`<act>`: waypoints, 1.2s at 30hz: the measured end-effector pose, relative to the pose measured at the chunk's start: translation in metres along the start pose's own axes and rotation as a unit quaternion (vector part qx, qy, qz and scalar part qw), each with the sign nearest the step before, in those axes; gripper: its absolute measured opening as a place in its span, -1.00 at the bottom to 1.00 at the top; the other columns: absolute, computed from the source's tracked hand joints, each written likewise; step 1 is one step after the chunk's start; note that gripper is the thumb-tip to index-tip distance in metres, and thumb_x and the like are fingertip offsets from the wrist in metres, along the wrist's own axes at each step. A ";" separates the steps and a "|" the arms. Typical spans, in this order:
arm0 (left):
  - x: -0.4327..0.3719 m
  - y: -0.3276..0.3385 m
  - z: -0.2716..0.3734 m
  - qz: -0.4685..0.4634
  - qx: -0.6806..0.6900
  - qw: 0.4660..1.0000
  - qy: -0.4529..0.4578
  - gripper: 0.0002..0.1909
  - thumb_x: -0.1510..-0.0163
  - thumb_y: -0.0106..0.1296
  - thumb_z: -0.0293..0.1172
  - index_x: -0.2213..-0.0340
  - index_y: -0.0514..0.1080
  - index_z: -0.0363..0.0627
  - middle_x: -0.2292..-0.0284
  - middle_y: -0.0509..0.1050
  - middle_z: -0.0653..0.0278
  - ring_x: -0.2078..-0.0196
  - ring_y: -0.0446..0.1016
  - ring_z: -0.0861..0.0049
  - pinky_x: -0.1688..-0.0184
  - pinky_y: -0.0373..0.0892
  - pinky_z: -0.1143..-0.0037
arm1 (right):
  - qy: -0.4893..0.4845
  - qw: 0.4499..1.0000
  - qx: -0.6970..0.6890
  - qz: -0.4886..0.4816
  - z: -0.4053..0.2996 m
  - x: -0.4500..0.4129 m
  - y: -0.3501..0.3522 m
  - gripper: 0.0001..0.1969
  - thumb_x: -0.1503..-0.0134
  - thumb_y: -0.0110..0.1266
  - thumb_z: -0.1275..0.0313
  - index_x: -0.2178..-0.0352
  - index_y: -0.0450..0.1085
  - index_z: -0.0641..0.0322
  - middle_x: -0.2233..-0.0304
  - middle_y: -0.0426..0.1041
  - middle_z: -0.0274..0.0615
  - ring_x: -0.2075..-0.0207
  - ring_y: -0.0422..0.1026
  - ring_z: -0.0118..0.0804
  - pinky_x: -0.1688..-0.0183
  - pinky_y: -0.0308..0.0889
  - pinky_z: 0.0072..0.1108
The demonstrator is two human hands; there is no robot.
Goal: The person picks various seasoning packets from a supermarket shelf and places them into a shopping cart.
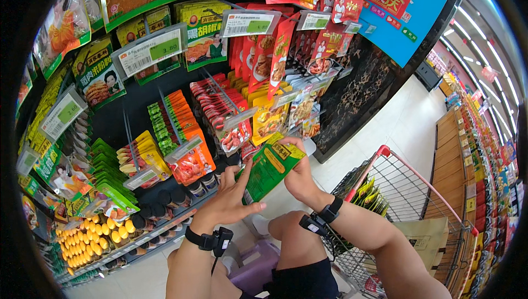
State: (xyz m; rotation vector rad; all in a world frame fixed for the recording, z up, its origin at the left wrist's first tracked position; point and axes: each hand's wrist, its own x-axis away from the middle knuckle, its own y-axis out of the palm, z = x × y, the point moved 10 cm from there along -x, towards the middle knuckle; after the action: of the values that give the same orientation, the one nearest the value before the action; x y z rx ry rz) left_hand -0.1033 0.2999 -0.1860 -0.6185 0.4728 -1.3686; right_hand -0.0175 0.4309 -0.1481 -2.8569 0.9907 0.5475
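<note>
A green and yellow seasoning packet [270, 171] is held up in front of me, tilted, its printed side towards me. My right hand [299, 171] grips its upper right edge between thumb and fingers. My left hand [231, 198] lies at the packet's lower left edge, fingers spread, with the index finger against its face; whether it grips the packet I cannot tell. Both wrists wear black straps with small devices. Beyond the hands, orange packets [190, 160], red packets [235, 134] and yellow packets [270, 117] hang from metal display hooks.
A wire shopping cart [412, 200] at my right holds green-yellow packets [371, 200] and a beige bag [420, 241]. A purple stool [253, 266] is beneath me. Yellow-capped bottles [90, 237] and dark-capped jars [165, 202] line the lower shelf. Price tags [150, 51] jut from the hooks.
</note>
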 end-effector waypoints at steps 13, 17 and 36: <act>0.009 0.003 0.015 -0.040 0.016 0.997 0.056 0.03 0.16 0.23 -0.11 -0.22 -0.12 -0.11 -0.07 0.00 -0.08 -0.23 -0.05 -0.03 -0.25 -0.04 0.12 | 0.048 0.992 -0.092 0.075 0.000 0.000 -0.013 -0.85 -0.23 -0.14 0.61 0.36 0.10 0.11 0.35 0.30 -0.35 0.31 0.28 -0.56 0.26 0.24 -0.71; 0.012 -0.005 0.012 0.013 0.056 0.994 0.094 -0.18 0.15 0.25 -0.13 -0.03 0.04 -0.18 0.02 0.06 -0.02 -0.13 0.04 0.08 -0.20 0.02 0.19 | 0.034 0.997 0.021 0.063 -0.005 0.000 -0.012 -0.82 -0.28 -0.14 0.54 0.39 0.07 0.03 0.42 0.21 -0.44 0.34 0.25 -0.63 0.27 0.24 -0.77; 0.019 -0.048 0.023 0.104 0.131 0.974 0.150 -0.34 0.24 0.27 0.03 0.25 0.23 -0.12 0.10 0.11 0.03 -0.10 0.08 0.10 -0.18 0.03 0.20 | 0.042 0.999 0.006 0.010 0.003 -0.002 -0.011 -0.85 -0.11 0.05 0.68 0.31 0.34 0.21 0.33 0.41 -0.37 0.28 0.38 -0.57 0.18 0.31 -0.70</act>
State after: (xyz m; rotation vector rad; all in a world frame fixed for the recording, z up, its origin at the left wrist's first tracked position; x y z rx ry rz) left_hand -0.1215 0.2803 -0.1362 -0.1403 0.5710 -1.2995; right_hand -0.0138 0.4414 -0.1508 -2.8847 1.0315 0.4258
